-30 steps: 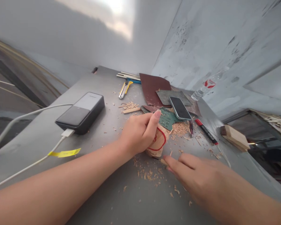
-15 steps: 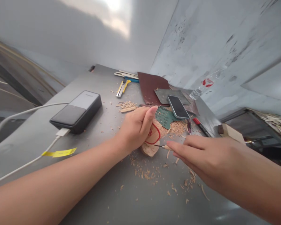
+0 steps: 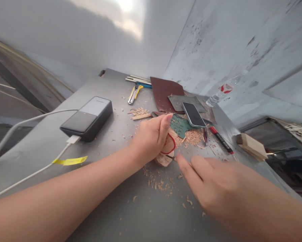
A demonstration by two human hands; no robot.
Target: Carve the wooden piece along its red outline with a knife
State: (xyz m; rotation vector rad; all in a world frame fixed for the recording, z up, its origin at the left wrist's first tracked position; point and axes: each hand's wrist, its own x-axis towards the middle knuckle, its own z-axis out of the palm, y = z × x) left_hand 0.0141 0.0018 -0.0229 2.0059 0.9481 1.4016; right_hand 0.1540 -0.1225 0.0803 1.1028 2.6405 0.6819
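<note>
Two bare hands work a small wood piece (image 3: 166,153) near the middle of the desk (image 3: 115,201).
We see the left hand (image 3: 151,137) closed around the wood, marked with a red line, while the right hand (image 3: 214,185) pinches a thin carving tool (image 3: 170,157) against it; shavings (image 3: 161,185) lie below, a power bank (image 3: 86,118) toward the left edge.

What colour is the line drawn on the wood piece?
Red: a curved red line on the pale wood piece, seen in the head view.

This is a workshop: a grey metal table (image 3: 65,141) with wood shavings (image 3: 192,136), brown sandpaper sheets (image 3: 163,92) and a yellow box cutter (image 3: 134,93).
</note>
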